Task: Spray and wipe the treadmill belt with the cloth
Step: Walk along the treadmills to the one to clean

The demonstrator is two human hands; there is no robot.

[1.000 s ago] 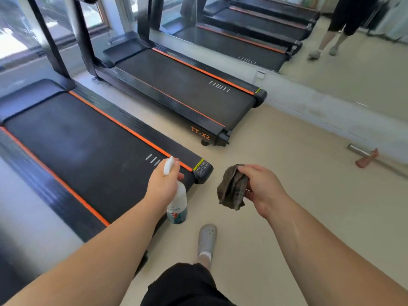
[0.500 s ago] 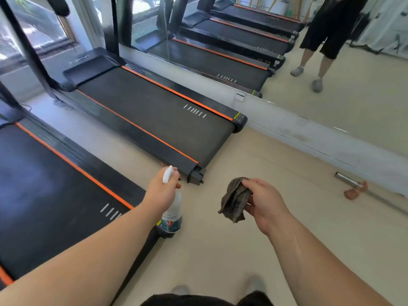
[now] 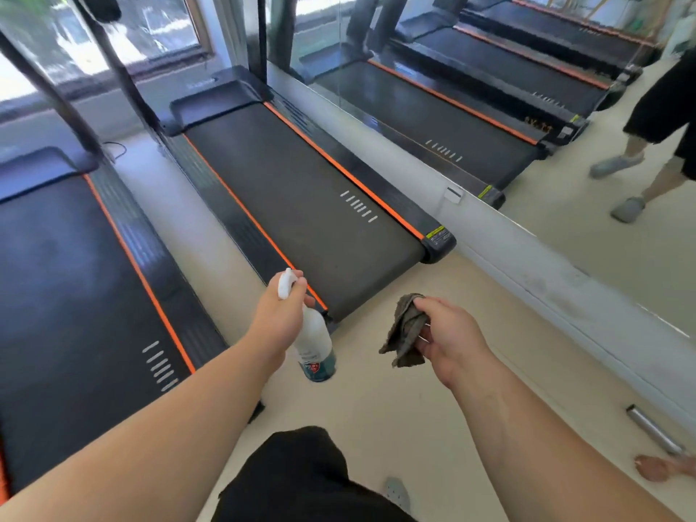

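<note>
Ahead of me lies a black treadmill belt (image 3: 301, 205) with orange side stripes and white dashes near its rear end. My left hand (image 3: 277, 314) grips a white spray bottle (image 3: 312, 344) with a teal label, its nozzle up, held over the floor just short of that belt's rear left corner. My right hand (image 3: 448, 337) holds a crumpled grey-brown cloth (image 3: 405, 333) in the air, to the right of the bottle and above the beige floor. A second treadmill belt (image 3: 67, 295) runs along the left side.
A wall mirror (image 3: 565, 227) with a white base strip runs along the right, reflecting the treadmills and a person's legs. A metal bar (image 3: 653, 431) lies on the floor at the lower right. Dark uprights (image 3: 124, 81) rise at the treadmills' far ends. Beige floor (image 3: 376, 401) lies between me and the belt.
The view has swung right: the left treadmill slid toward the frame edge and the second treadmill now lies ahead. Both hands keep their hold on bottle and cloth.
</note>
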